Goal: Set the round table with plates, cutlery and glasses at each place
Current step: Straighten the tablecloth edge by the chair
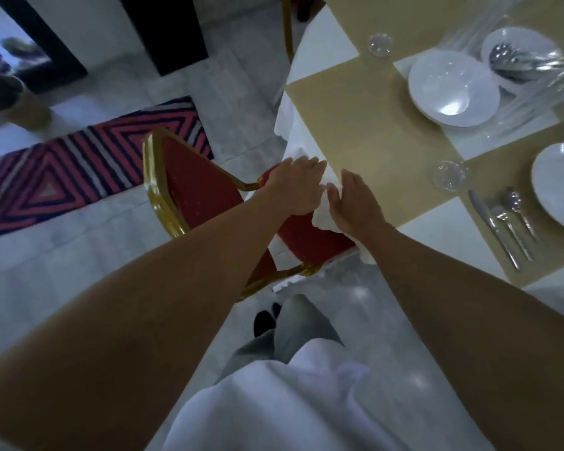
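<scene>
Both hands reach to the table's (pixel 430 236) near-left edge: left hand (pixel 298 187) flat, fingers together, on the white cloth (pixel 298 141); right hand (pixel 355 203) open, pressing its hanging fold. Seemingly smoothing the cloth at the unset beige mat (pixel 365 131). Plates (pixel 453 87), cutlery (pixel 505 222) and glasses (pixel 448 174) lie right; next, fetch a plate
</scene>
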`<state>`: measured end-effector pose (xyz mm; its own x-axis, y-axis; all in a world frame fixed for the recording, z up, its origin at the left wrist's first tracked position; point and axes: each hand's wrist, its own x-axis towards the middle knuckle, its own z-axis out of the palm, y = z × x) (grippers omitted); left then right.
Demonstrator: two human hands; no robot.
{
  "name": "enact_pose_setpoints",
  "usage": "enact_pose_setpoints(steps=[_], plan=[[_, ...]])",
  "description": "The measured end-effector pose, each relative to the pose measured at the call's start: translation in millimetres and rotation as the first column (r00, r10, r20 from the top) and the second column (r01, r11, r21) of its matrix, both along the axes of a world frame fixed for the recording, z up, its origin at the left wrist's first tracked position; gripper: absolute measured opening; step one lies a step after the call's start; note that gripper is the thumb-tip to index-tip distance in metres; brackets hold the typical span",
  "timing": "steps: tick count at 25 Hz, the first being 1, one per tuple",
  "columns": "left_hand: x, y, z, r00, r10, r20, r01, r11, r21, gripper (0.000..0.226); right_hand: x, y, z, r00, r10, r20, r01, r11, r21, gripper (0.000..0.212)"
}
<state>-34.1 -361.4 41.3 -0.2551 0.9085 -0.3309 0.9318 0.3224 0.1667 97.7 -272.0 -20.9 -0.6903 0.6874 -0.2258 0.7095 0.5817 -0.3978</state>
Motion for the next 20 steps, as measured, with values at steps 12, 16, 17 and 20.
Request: enact_pose_setpoints(steps=[12,16,17,20], plan=[[-148,47,-23,0.976,-0.178,0.129,0.185,0.982,-0.048,0.051,-118,29,-34,0.915,-0.393,-0.089,0.396,0.918,0.019,0.063],[-197,66,-31,0.949,-0.274,0.155,0.279,0.960,-0.016,0.050,-154,27,-35,0.826,-0.555,-0.100,0.562,0.824,0.073,0.045],[-209,71,-31,0.947,-0.267,0.180,0.274,0.962,-0.014,0.049,-167,26,-34,0.814,-0.571,-0.109,0.579,0.812,0.075,0.042],[-234,81,-30,0.931,-0.302,0.205,0.312,0.950,-0.017,0.049,-198,23,-35,0.797,-0.594,-0.111,0.602,0.796,0.066,0.041]])
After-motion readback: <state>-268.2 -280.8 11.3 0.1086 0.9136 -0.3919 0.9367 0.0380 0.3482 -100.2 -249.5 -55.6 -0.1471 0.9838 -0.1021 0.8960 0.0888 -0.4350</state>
